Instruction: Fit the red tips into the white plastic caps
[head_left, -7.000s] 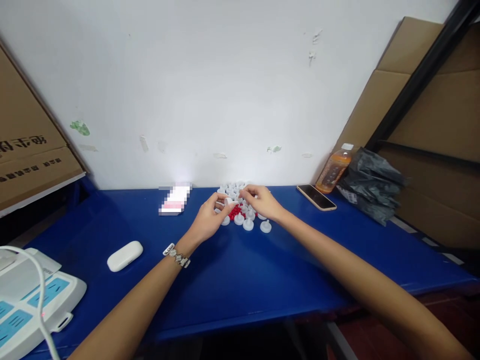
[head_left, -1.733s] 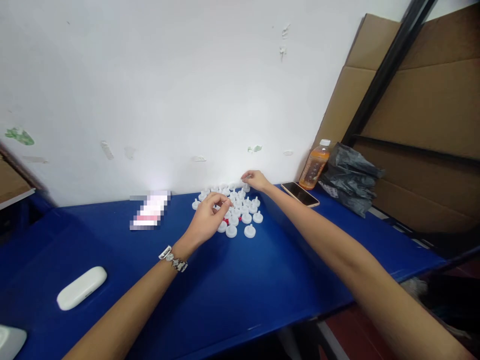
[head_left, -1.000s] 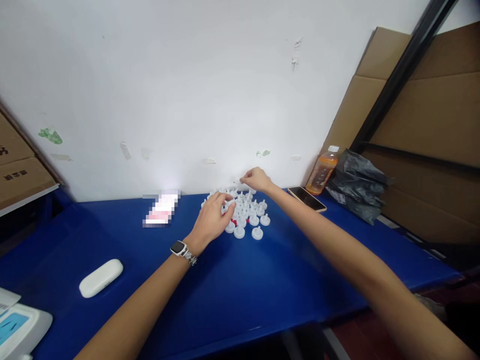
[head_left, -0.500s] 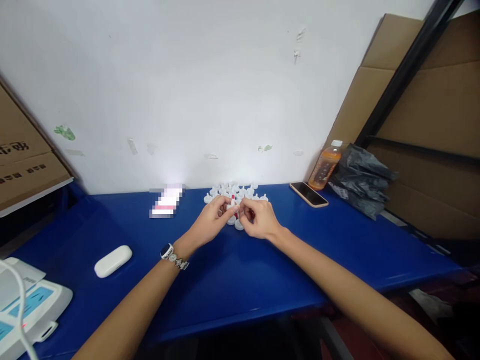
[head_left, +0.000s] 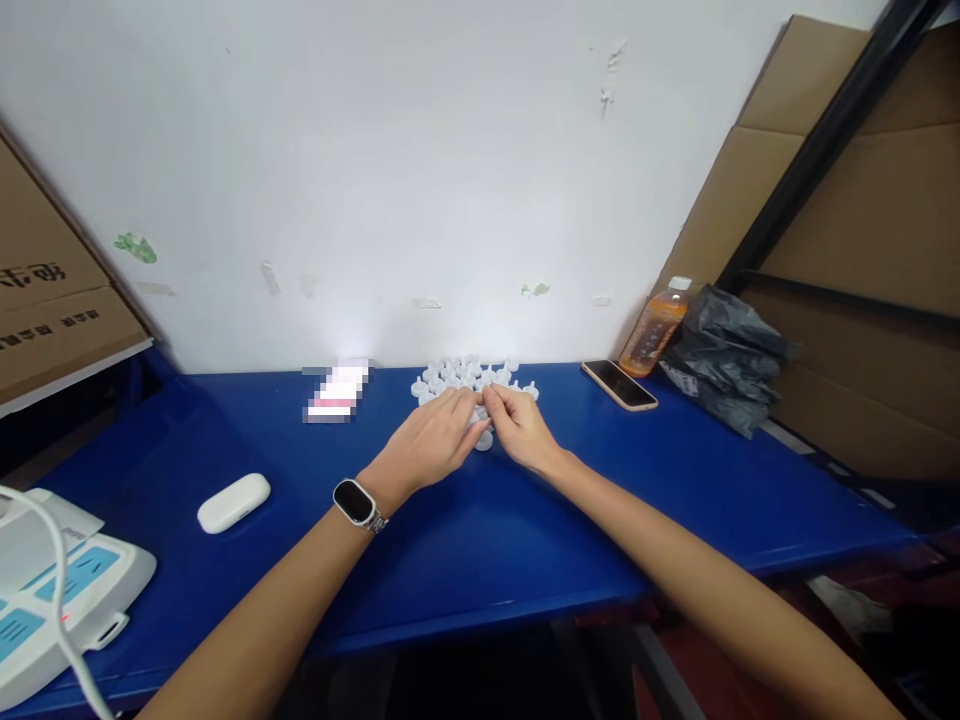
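Meeting at the table's [head_left: 480, 540] 12 o'clock, the left hand [head_left: 435, 440] and right hand [head_left: 517, 430] have drawn closer than 0.5 s ago, fingertips pinched together on 1 white cap [head_left: 480, 415]; the red piece no longer shows, suggesting it is seated.

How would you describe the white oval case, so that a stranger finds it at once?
Start at the blue table. Left of the left hand, the white oval case lies alone. It is smooth and rounded, unlike the flat device with blue panels at the table's corner.
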